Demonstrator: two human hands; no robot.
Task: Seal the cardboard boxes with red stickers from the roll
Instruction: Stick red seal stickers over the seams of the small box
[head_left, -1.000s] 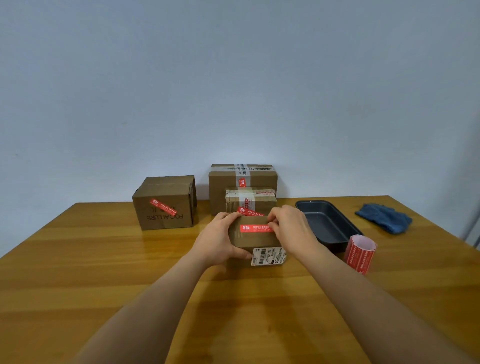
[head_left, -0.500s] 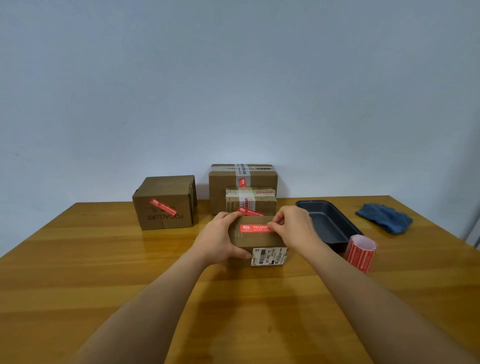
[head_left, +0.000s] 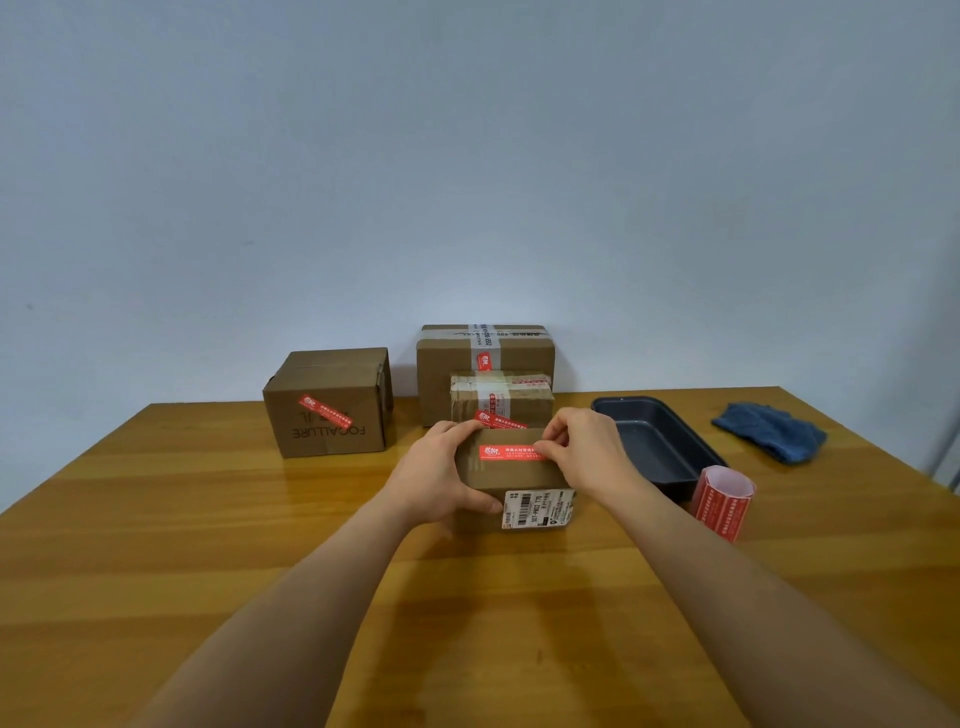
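Observation:
A small cardboard box (head_left: 511, 475) with a white barcode label on its front stands on the wooden table (head_left: 208, 545) in front of me. A red sticker (head_left: 511, 452) lies flat along its top. My left hand (head_left: 434, 475) grips the box's left end, thumb on the front face. My right hand (head_left: 584, 449) is at the box's right end, its fingertips pressing the sticker's right end. The roll of red stickers (head_left: 722, 501) stands on the table to the right of my right forearm.
Three more cardboard boxes with red stickers stand behind: one at the left (head_left: 327, 402), a tall one (head_left: 485, 358) by the wall and a flat one (head_left: 501, 400) in front of it. A dark baking tin (head_left: 657, 441) and a blue cloth (head_left: 771, 431) lie at the right.
My right hand has slid rightwards along the sticker, from its middle to its right end. The left hand and the box have stayed in place.

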